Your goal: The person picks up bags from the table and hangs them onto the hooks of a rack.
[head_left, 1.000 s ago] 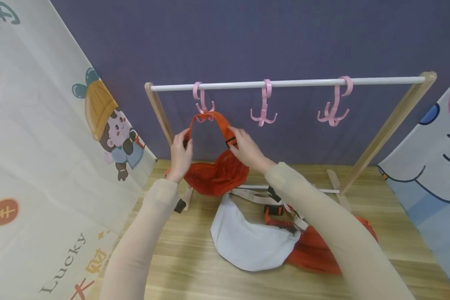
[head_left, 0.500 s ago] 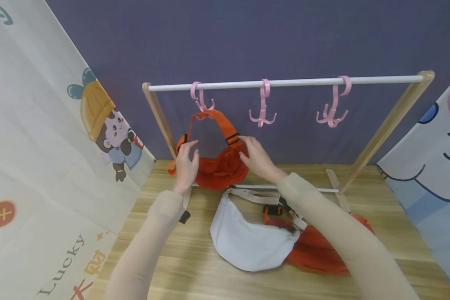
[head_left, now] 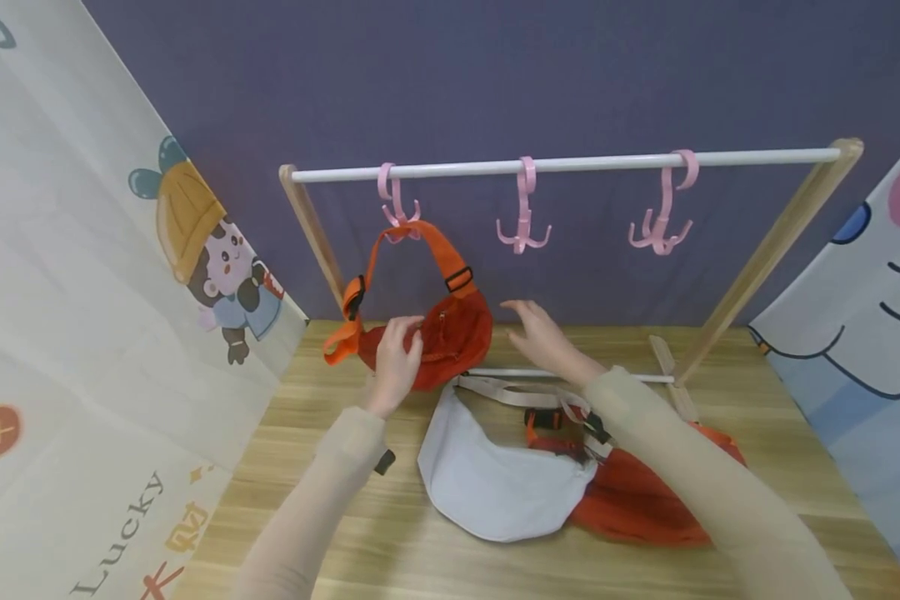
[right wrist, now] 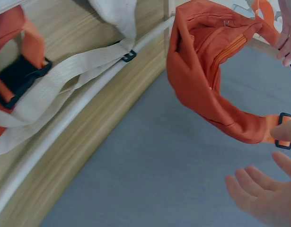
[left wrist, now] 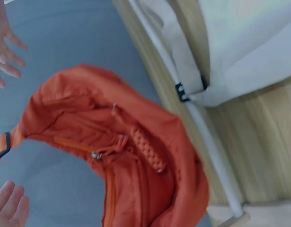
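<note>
An orange-red waist bag [head_left: 461, 329] hangs by its strap from the left pink hook [head_left: 399, 218]. In the head view my left hand [head_left: 397, 367] is in front of the bag, fingers loosely bent and gripping nothing; whether a fingertip touches the fabric I cannot tell. My right hand [head_left: 543, 337] is apart from the bag on its right, fingers spread, also visible in the right wrist view [right wrist: 266, 189]. The left wrist view gives the bag's zipped front [left wrist: 136, 142] close up.
The hooks hang on a white rail [head_left: 592, 164] between wooden posts [head_left: 765, 267]. Two more pink hooks, a middle one [head_left: 523, 221] and a right one [head_left: 662, 221], carry nothing. A white bag [head_left: 502, 492] and another red bag [head_left: 637, 508] lie on the wood-look surface [head_left: 375, 533].
Both hands have let go of the strap near its buckles. The left hand has moved down and right, the right hand away to the right. The bag stays hanging on the hook.
</note>
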`<action>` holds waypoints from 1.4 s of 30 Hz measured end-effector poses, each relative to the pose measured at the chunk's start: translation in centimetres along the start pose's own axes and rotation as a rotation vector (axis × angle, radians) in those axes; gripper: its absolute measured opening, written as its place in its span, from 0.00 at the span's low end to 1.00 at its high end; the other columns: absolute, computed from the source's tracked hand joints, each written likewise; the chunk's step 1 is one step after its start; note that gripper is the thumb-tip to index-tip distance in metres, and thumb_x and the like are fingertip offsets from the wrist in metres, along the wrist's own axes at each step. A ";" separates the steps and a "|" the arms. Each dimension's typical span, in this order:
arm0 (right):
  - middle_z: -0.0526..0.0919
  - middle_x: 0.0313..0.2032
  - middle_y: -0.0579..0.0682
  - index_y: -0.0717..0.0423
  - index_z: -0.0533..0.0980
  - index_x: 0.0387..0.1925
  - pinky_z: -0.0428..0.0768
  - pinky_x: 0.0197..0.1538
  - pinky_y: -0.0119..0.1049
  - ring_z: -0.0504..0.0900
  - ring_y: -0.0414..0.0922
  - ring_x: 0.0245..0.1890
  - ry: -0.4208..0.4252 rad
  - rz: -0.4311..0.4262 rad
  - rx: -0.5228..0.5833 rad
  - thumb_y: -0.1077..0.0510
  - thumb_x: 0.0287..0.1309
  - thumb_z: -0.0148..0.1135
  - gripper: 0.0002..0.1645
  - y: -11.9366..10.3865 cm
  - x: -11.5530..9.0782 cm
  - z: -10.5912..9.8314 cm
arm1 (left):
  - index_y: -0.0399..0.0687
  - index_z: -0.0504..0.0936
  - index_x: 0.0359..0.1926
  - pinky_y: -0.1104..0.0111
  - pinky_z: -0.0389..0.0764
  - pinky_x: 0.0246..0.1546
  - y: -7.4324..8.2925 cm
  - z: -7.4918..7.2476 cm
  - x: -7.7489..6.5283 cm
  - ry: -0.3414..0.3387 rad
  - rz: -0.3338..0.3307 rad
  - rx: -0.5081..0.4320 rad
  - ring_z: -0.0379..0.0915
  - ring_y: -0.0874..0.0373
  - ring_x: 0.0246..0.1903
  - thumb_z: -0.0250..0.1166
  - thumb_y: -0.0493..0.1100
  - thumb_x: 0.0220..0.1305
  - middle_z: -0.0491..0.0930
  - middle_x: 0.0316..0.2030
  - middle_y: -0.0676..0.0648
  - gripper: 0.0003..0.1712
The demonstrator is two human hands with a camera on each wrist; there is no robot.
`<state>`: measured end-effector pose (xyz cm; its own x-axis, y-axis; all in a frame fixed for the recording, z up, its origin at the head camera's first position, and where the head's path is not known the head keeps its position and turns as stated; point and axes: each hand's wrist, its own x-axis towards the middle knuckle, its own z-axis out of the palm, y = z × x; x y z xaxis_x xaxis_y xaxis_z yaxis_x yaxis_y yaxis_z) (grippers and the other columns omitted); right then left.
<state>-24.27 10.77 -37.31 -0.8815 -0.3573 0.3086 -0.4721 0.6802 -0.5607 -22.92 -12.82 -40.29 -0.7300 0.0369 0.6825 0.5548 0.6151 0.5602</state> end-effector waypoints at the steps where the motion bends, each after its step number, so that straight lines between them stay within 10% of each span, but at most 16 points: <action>1: 0.69 0.49 0.67 0.65 0.64 0.56 0.67 0.52 0.49 0.68 0.58 0.49 -0.012 0.001 0.005 0.66 0.51 0.55 0.28 0.2 -0.2 -0.1 | 0.35 0.76 0.41 0.59 0.71 0.42 0.0 0.3 -0.2 0.001 0.005 0.001 0.71 0.47 0.40 0.55 0.27 0.55 0.74 0.38 0.39 0.12; 13: 0.69 0.51 0.65 0.67 0.63 0.56 0.66 0.52 0.52 0.67 0.59 0.51 -0.166 0.079 -0.031 0.62 0.57 0.52 0.25 3.3 -2.5 0.1 | 0.35 0.78 0.40 0.64 0.73 0.40 0.3 3.5 -2.9 -0.111 0.032 -0.027 0.73 0.51 0.37 0.57 0.26 0.52 0.75 0.36 0.42 0.12; 42: 0.73 0.42 0.70 0.76 0.67 0.47 0.71 0.43 0.49 0.74 0.58 0.39 -0.267 0.168 -0.021 0.66 0.51 0.53 0.21 8.9 -6.4 2.5 | 0.37 0.71 0.51 0.64 0.70 0.47 0.4 8.7 -6.5 -0.753 -0.045 0.135 0.68 0.51 0.50 0.56 0.33 0.57 0.73 0.49 0.42 0.19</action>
<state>-22.84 17.54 -46.21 -0.9198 -0.3924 -0.0015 -0.3217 0.7563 -0.5696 -21.46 -5.99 -48.54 -0.8527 0.5062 0.1293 0.4996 0.7178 0.4849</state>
